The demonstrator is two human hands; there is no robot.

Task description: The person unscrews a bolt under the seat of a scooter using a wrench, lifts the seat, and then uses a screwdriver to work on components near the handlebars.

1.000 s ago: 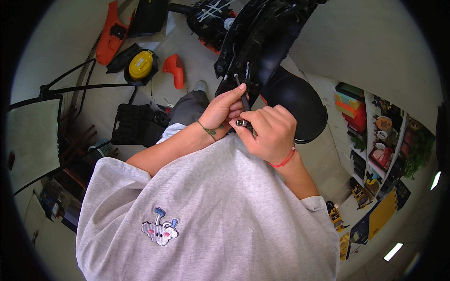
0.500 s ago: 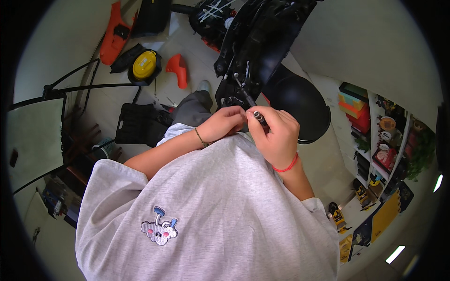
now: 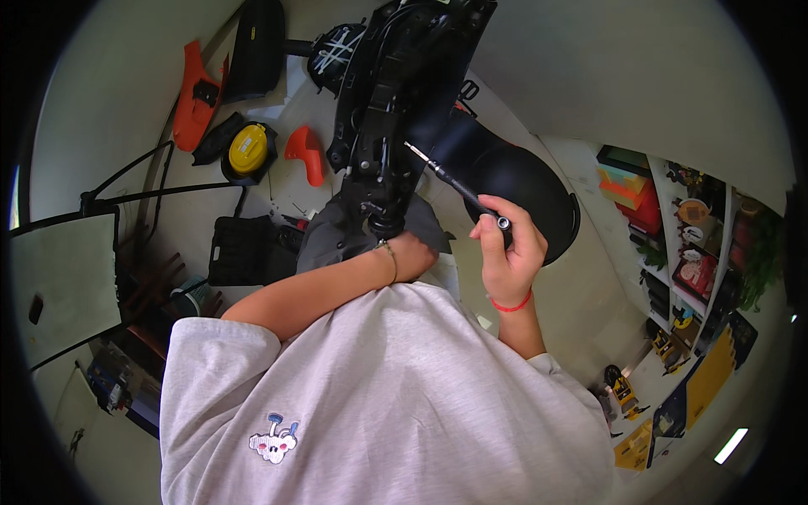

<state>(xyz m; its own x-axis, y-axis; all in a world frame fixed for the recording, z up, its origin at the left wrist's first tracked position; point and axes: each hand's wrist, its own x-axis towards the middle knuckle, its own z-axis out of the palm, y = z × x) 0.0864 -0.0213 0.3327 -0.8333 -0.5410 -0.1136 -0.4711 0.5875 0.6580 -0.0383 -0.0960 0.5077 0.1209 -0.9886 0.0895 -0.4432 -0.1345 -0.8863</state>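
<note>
In my right hand [image 3: 515, 244] is a screwdriver [image 3: 454, 181] with a black knurled handle and a silver shaft. Its tip points up and left, toward the black scooter-like frame [image 3: 379, 126], and appears apart from it in this view. The fingers are closed round the handle's near end, where a round silver socket shows. My left hand [image 3: 412, 257] lies by the frame's near lower end, beside a round black part [image 3: 385, 225]; its fingers are mostly hidden, so a grip cannot be made out. A broad black curved panel [image 3: 530, 185] extends right of the frame.
On the floor to the left are orange panels [image 3: 195, 109], a yellow round thing [image 3: 249, 149] in a black holder, and an open black tool case [image 3: 240, 251]. A whiteboard [image 3: 67, 278] stands at far left. Shelves [image 3: 673, 244] with boxes and models line the right.
My right hand has drawn back to the right with the screwdriver, whose tip has come away from the frame. My left hand has shifted lower. The view has shifted too.
</note>
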